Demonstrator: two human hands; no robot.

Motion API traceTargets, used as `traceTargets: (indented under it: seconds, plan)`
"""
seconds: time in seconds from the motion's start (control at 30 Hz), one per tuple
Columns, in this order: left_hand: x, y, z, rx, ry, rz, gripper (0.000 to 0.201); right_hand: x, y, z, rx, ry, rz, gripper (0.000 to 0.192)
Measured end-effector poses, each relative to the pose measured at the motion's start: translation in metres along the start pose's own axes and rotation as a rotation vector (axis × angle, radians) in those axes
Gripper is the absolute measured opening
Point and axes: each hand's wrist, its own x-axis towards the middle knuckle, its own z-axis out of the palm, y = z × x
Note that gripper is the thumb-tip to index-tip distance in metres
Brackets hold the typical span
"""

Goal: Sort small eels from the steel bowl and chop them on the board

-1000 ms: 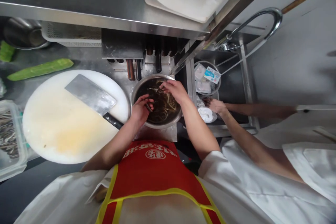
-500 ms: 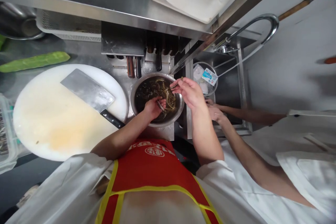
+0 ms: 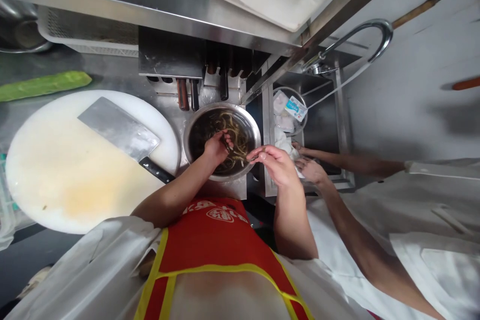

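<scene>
Red apron: white characters and round emblem, upside down, unreadable. Blue-white packet: print too small.

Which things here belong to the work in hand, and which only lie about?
In use:
- metal bowl of strands
- left hand, in the bowl
- right hand, pinching a strand at the rim

Lying about:
- cleaver
- cutting board
- cucumber
- faucet

A working restaurant kitchen here. Steel bench, knife rack, cleaver on the round chopping board, sink alongside.
</scene>
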Motion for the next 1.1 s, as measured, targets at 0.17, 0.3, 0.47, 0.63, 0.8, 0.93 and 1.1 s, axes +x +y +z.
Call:
traceTargets:
  seconds: [0.17,0.3,0.47,0.63,0.8,0.93,1.1]
  plan:
    - [-0.029,0.027,-0.005,0.196,-0.134,0.223,0.007,-0.003,0.026,0.002,-0.332,-0.142,0.087,0.022]
    - [-0.055,0.046,-0.017,0.324,-0.138,0.383,0.012,0.024,0.05,0.016,-0.482,-0.149,0.064,0.02]
    - [-0.068,0.044,-0.031,0.37,-0.079,0.415,0.014,0.094,0.066,0.045,-0.614,-0.028,-0.013,0.022]
    - [-0.069,0.036,-0.04,0.38,-0.068,0.423,0.016,0.155,0.07,0.081,-0.909,-0.055,-0.098,0.032]
    - [-0.07,0.035,-0.043,0.374,-0.061,0.425,0.017,0.175,0.072,0.099,-1.139,-0.203,-0.004,0.023]
    - [-0.068,0.035,-0.043,0.367,-0.075,0.414,0.017,0.171,0.065,0.087,-1.034,-0.169,-0.066,0.021]
    - [-0.063,0.034,-0.042,0.315,-0.08,0.359,0.015,0.16,0.045,0.054,-0.689,-0.098,-0.091,0.03]
